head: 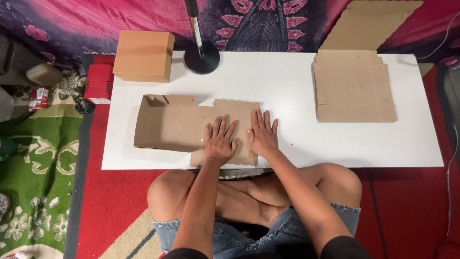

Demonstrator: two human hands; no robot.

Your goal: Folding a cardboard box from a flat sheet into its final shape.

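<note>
A brown cardboard box blank [170, 125] lies partly folded on the white low table [287, 86], its left end raised into walls. My left hand [219, 140] and my right hand [262, 134] press flat, side by side, on the blank's right flap near the table's front edge. Fingers of both hands are spread and point away from me. Neither hand grips anything.
A finished brown box [143, 56] stands at the table's back left corner. A black round stand base with a pole [201, 58] sits at the back middle. A stack of flat blanks [353, 86] lies at the right. Rugs and my crossed legs surround the table.
</note>
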